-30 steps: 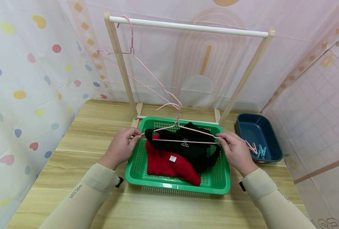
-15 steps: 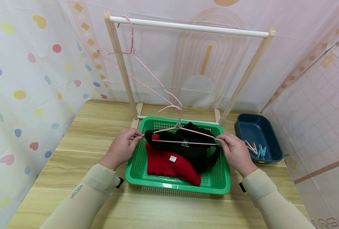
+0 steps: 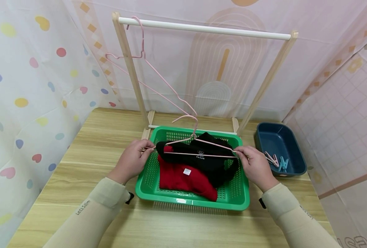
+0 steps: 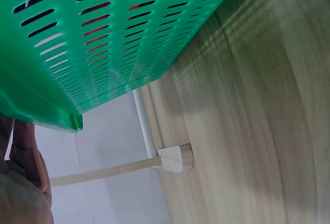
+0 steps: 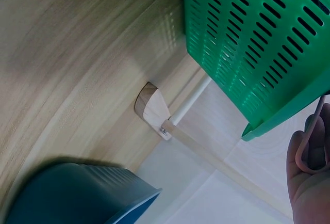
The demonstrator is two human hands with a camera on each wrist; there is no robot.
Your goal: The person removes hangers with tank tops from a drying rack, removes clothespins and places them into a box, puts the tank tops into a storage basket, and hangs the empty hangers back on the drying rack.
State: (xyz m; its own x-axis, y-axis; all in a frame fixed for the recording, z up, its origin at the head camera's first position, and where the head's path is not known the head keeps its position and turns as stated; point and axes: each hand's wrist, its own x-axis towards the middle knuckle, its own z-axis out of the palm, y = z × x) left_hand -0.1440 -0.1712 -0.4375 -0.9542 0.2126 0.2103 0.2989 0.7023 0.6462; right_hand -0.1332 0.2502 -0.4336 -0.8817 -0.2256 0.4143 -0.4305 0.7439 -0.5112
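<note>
In the head view, a pink wire hanger (image 3: 214, 143) is stretched over the green basket (image 3: 146, 191), its hook pointing away. My left hand (image 3: 132, 158) pinches its left end, beside the basket's left rim. The right end is gripped by my right hand (image 3: 256, 165). A black garment (image 3: 208, 168) with white print lies under the hanger. Its narrow strap crosses the hanger's left arm close to my left fingers. Red cloth (image 3: 183, 177) with a white tag lies in front of it. Both wrist views show a bent hanger end (image 5: 304, 157) in the fingers, beside the basket wall.
Behind the basket stands a wooden rack with a white rail (image 3: 202, 28). A second pink hanger (image 3: 161, 75) hangs at its left end, reaching down towards the basket. A dark blue bin (image 3: 274, 134) holding pink and blue clothespins (image 3: 283, 163) stands right of the basket.
The held hanger has tipped slightly, its hook shifting a little right and down. My right hand has lowered slightly. The clothes and basket look the same.
</note>
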